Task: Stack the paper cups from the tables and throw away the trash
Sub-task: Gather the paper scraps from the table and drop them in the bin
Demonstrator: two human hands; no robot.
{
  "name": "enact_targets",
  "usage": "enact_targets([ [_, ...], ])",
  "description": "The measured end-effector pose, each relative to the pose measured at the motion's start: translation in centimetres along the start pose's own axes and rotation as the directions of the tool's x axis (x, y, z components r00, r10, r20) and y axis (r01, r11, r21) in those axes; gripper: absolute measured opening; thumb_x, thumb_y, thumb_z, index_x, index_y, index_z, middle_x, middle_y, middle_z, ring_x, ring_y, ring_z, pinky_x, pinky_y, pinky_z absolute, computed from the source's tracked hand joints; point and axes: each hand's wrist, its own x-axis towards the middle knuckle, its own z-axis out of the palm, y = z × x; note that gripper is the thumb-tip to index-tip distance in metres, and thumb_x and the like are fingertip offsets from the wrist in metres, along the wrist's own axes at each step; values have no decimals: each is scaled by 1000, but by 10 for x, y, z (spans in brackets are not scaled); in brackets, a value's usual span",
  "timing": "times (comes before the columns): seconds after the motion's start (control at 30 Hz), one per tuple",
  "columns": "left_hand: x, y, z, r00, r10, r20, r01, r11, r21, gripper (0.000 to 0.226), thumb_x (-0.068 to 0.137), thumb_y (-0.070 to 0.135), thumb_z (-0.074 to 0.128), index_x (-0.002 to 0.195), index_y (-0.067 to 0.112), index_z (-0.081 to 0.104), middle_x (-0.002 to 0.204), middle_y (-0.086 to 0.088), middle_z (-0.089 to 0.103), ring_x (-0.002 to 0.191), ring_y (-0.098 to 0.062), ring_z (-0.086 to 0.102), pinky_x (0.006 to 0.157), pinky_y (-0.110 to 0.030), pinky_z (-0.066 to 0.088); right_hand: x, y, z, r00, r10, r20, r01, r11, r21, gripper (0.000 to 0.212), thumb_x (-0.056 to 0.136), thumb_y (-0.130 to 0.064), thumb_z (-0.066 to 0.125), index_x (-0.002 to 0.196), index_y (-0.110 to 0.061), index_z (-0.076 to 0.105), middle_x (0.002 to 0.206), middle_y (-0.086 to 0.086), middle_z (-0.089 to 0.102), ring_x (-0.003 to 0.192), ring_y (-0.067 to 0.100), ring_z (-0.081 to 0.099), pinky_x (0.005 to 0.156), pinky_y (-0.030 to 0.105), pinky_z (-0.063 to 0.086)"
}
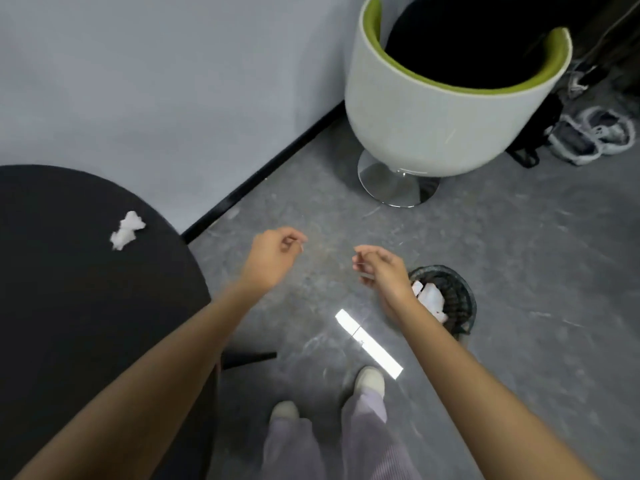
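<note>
A crumpled white tissue [126, 229] lies on the round black table [62, 306] at the left. A small black mesh trash bin [450, 292] stands on the floor at the right, with white crumpled paper [431, 299] inside. My left hand [275, 258] hovers over the floor just right of the table edge, fingers loosely curled with nothing in them. My right hand [379, 268] hangs just left of the bin, fingers curled; nothing clear shows in it. No paper cups are in view.
A white and green tub chair [443, 109] on a chrome foot stands at the back by the grey wall. Shoes [595, 136] and a black bag lie at the far right. My feet [369, 379] stand on the grey floor.
</note>
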Motion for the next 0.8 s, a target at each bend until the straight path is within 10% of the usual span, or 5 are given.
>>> enact_targets([
  [0.37, -59, -84, -163, 915, 123, -384, -4, 956, 295, 26, 94, -1, 54, 114, 7, 69, 120, -10, 63, 119, -26, 49, 99, -30, 37, -65, -4, 107, 978, -109, 179, 137, 979, -150, 26, 95, -6, 48, 79, -20, 63, 74, -5, 63, 60, 0, 58, 62, 20, 42],
  [0.8, -27, -127, -160, 968, 11, -250, 107, 884, 454, 45, 98, -1, 47, 143, 3, 47, 137, -22, 47, 120, -40, 47, 104, -49, 39, -89, 7, 74, 988, -101, 116, 123, 971, -207, 24, 95, -4, 46, 82, -18, 61, 77, -3, 61, 57, -2, 57, 56, 13, 41],
])
